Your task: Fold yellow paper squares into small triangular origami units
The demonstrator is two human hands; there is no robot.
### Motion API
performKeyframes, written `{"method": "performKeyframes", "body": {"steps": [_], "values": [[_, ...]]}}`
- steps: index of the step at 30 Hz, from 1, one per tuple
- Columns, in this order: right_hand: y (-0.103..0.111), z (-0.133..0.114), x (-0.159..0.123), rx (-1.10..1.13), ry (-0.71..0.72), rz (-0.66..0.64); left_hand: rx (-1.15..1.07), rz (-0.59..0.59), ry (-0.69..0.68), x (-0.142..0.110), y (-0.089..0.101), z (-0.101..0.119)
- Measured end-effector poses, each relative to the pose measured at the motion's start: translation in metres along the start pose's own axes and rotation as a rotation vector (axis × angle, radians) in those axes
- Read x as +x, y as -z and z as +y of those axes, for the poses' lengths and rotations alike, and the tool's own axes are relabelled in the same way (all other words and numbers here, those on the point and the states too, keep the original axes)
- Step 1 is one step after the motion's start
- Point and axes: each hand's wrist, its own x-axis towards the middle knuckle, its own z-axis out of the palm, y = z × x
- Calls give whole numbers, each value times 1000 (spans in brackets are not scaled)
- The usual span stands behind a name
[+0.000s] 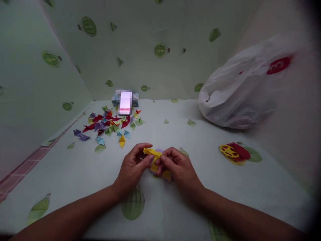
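Observation:
Between my two hands is a folded strip of yellow origami paper (152, 152), raised a little above the table. My left hand (135, 164) pinches it with the thumb in front and the fingers curled behind. On the other end, my right hand (179, 165) grips it between thumb and fingertips. Beneath the hands lies a small stack of paper squares (165, 175), yellow on top with purple edges showing; my fingers hide part of it.
Many folded paper cranes (107, 124) in several colours lie in a heap at the back left. Behind them a lit phone (125, 103) leans on a patterned box (135, 99). A white plastic bag (235, 90) stands at right, with red and yellow paper cut-outs (233, 152) before it.

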Motion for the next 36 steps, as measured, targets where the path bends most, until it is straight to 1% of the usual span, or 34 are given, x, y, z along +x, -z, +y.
{"method": "performKeyframes", "body": {"steps": [4,12,13,15,17,18,20,22,28,32,36], "values": [[-2,3,0,-17,-7,-61,-9,17,13,1,2,4],[0,1,-2,-206,3,-192,-40,-14,42,6,5,5],[1,1,-2,-213,10,-182,-48,-30,55,6,5,5],[3,0,-1,-224,41,-117,-51,-70,90,7,6,6],[5,1,0,-257,95,-38,-35,-117,116,7,7,8],[6,1,1,-283,124,-23,-24,-143,126,6,7,8],[7,2,2,-335,144,-47,-13,-198,141,6,6,7],[7,3,3,-347,110,-76,-27,-226,146,5,5,5],[3,0,3,-297,20,-38,-61,-154,116,4,4,-2],[3,0,3,-284,14,-25,-44,-145,143,4,3,-2],[3,1,3,-274,8,-21,-44,-101,126,3,2,-2]]}}
